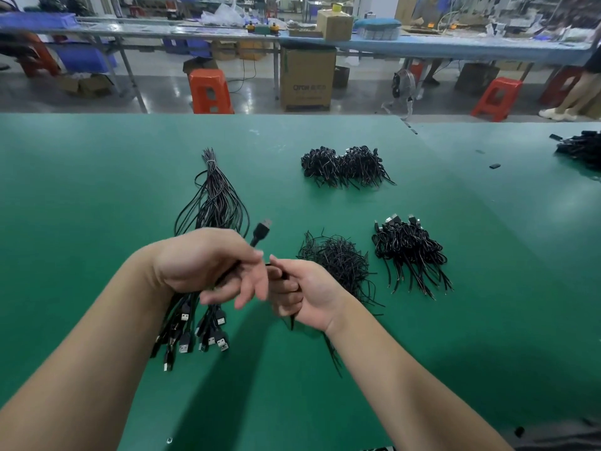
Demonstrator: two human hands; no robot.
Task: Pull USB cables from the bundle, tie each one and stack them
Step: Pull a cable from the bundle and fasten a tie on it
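Hands meet above a smooth green table [97,164]. The left hand [208,265] curls its fingers round a thin black USB cable [260,232], whose flat metal plug juts up past the knuckles. The right hand [302,288] pinches a black strand close by, fingers curled tight. Beneath the left wrist lies the bundle [211,203], slim glossy wires tied near the far end, with blocky plugs fanned out at the near end. To the right sits a wiry tangle of loose ties [338,265]. Beyond it rests a stack of looped, tied cables [409,252], and farther back a second dense heap [344,166].
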